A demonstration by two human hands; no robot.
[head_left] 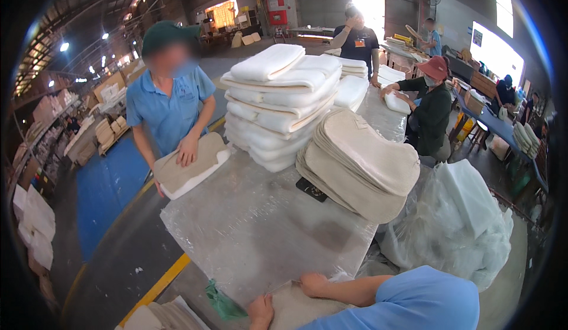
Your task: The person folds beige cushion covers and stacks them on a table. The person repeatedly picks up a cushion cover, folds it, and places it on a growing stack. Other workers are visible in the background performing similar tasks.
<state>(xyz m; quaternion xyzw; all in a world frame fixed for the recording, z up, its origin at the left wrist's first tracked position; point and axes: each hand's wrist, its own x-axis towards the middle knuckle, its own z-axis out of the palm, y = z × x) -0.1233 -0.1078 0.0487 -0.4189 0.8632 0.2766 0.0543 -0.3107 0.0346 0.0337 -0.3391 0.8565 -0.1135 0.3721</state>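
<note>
Beige cover point(293, 308) being handled at the bottom of the frame

At bottom centre, the cover is being touched by both hands beside the near end of the table point(260, 235). Its left edge is being met by the left hand point(260, 311), and its upper edge by the right hand point(313, 284). The fingers of both hands are being curled inward; whether the cloth is being pinched cannot be told. The cover is being partly hidden by the right forearm point(361, 290), and the lower right is being filled by a blue sleeve point(426, 300).

Just left of the hands, a green scrap point(223, 300) is being seen. Right of centre, a stack of beige covers point(355, 164) is being carried by the table, near a taller stack of white pads point(278, 105). At the right, a plastic bag point(449, 229) is being seen. At left, a beige-and-white piece point(192, 164) is being pressed by a co-worker's hand point(188, 149).
</note>
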